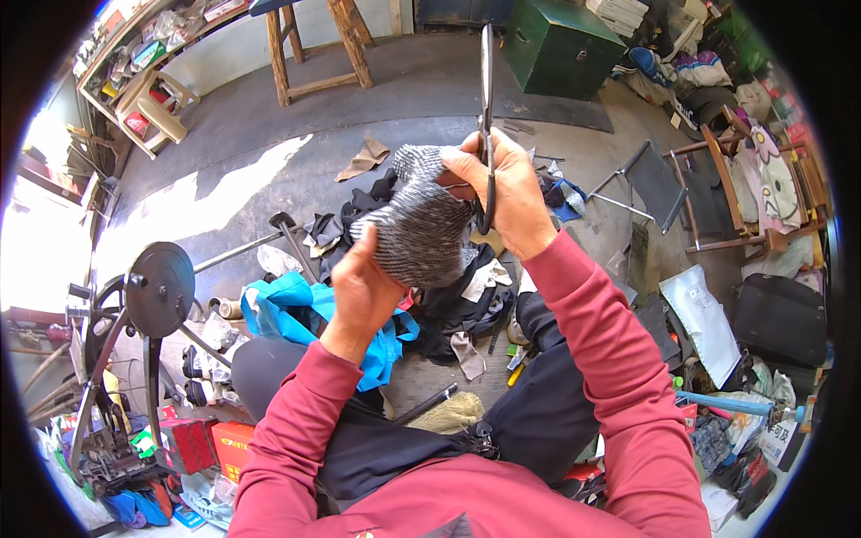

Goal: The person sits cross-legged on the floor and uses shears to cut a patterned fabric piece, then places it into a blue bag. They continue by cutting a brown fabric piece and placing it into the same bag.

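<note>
A black-and-white knit fabric piece point(424, 235) hangs between my two hands above the floor. My left hand point(370, 289) grips its lower left edge, thumb on top. My right hand point(508, 185) pinches the upper right part of the knit between thumb and fingers. A pair of scissors point(486, 87) with dark handles is held in that same hand. Its blades point away from me, up and clear of the fabric. Whether the blades are fully together I cannot tell. Below the knit lies a heap of dark cloth scraps point(471, 302), partly hidden by it.
A bright blue fabric bag point(282, 302) lies by my left knee. Left of it stands a hand-cranked machine with a black wheel point(160, 289). A folding stool point(649, 185) is at right, a green chest point(562, 50) and wooden-legged stool point(316, 84) ahead.
</note>
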`<state>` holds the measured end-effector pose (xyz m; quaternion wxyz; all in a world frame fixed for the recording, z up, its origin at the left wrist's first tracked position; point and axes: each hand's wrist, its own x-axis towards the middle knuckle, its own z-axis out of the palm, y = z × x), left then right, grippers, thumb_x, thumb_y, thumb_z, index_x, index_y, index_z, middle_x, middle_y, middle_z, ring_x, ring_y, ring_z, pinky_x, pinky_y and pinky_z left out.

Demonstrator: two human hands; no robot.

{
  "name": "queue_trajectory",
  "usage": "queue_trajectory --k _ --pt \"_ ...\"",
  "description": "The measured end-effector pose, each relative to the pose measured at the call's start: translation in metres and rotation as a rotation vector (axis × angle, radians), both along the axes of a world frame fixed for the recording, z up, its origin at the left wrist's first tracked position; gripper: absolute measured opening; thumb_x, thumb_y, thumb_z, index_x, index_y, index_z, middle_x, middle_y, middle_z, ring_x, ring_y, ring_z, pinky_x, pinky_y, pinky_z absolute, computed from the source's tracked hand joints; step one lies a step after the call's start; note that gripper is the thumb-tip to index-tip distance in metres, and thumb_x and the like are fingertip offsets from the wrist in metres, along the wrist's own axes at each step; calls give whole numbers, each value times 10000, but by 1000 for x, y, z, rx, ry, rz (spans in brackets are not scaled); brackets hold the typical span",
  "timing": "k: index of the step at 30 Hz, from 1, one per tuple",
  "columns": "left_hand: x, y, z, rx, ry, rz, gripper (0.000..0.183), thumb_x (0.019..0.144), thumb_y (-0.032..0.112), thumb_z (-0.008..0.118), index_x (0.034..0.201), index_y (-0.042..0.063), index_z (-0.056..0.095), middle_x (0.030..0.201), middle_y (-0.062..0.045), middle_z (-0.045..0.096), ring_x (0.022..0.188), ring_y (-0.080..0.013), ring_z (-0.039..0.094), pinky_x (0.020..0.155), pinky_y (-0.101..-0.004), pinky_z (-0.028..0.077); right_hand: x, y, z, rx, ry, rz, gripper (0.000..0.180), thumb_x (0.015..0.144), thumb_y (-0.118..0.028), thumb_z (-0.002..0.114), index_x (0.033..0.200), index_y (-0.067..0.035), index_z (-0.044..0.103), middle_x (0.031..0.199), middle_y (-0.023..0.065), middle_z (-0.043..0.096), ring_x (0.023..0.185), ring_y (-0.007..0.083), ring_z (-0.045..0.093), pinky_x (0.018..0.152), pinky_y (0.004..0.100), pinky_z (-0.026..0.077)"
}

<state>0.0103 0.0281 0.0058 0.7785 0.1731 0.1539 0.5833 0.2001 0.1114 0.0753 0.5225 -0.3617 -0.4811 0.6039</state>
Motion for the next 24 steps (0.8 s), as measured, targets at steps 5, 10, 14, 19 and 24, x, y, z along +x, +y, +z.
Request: queue_trajectory --k 5,10,14,19,24 --pt "-22 10 15 -24 -68 126 528 1076 449 421 1401 63 578 1387 -140 622 1302 -342 557 1110 -530 419 -11 -3 -6 -192 -173 128 328 961 -371 739 932 -74 604 854 14 659 734 91 638 687 238 524" --pt "-30 12 21 56 -5 164 524 1034 447 533 1394 68 567 1384 -117 619 1299 -324 557 1127 -503 403 -16 -9 -5 -88 -206 287 428 887 -419 808 926 -31 633 795 10 596 698 78 517 626 233 422" --pt "-34 11 22 18 172 210 479 986 330 637 1351 27 572 1331 -144 638 1244 -320 601 1104 -522 431 -15 -9 -5 -88 -133 294 384 847 -303 858 958 -23 621 811 27 617 757 91 574 690 241 469" --pt "-37 9 24 17 333 221 414 956 62 645 1356 22 545 1283 -127 658 1178 -253 649 1074 -418 484 -19 -10 -8 25 -168 226 316 810 -135 844 980 -19 605 857 20 612 806 97 570 743 258 489" --pt "-33 10 25 101 417 202 369 994 73 624 1352 25 554 1268 -104 668 1162 -215 653 1036 -382 498 -19 -10 -3 76 -258 187 282 803 -75 803 983 -11 595 859 2 590 810 81 540 766 254 494"
